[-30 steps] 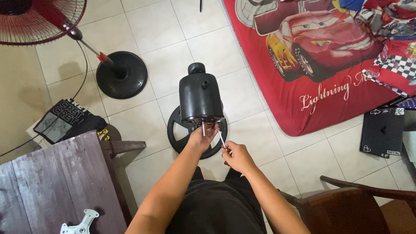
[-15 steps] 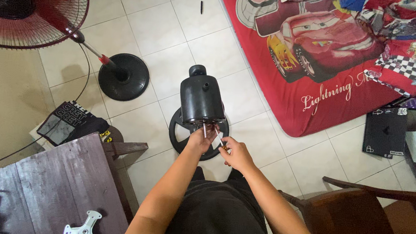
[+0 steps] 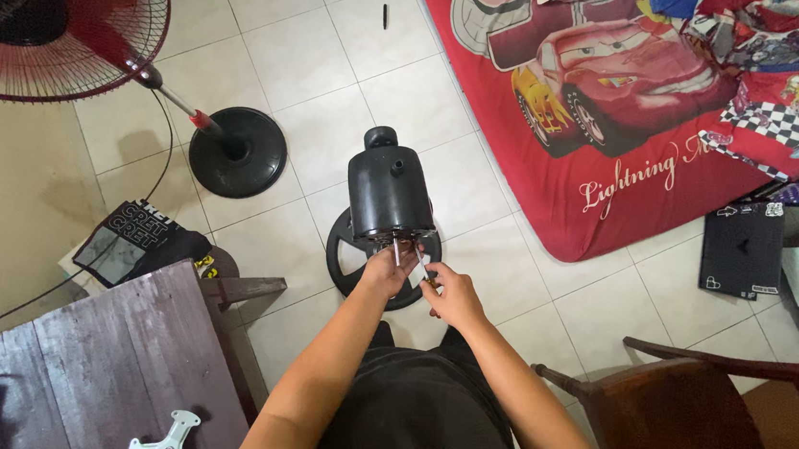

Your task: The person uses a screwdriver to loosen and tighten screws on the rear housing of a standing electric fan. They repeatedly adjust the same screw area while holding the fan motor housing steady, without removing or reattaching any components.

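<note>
Fan motor housing (image 3: pixel 391 193), black, upright on its round base (image 3: pixel 351 249) on the tiled floor. Left hand (image 3: pixel 388 270) pinches the metal shaft (image 3: pixel 397 251) below it; right hand (image 3: pixel 451 295) closed on a small tool. Wooden surface (image 3: pixel 70 359) nearby.

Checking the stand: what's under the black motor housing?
Under the black motor housing, a round black base shows on the tiled floor. Its centre and the post are covered by the housing and both hands.

Floor: pale square tiles (image 3: pixel 274 11)
Furniture: dark wooden worktop (image 3: pixel 70 359), wooden chair (image 3: pixel 719 426)
Bedding: red cartoon-car mattress (image 3: pixel 574 105)
</note>
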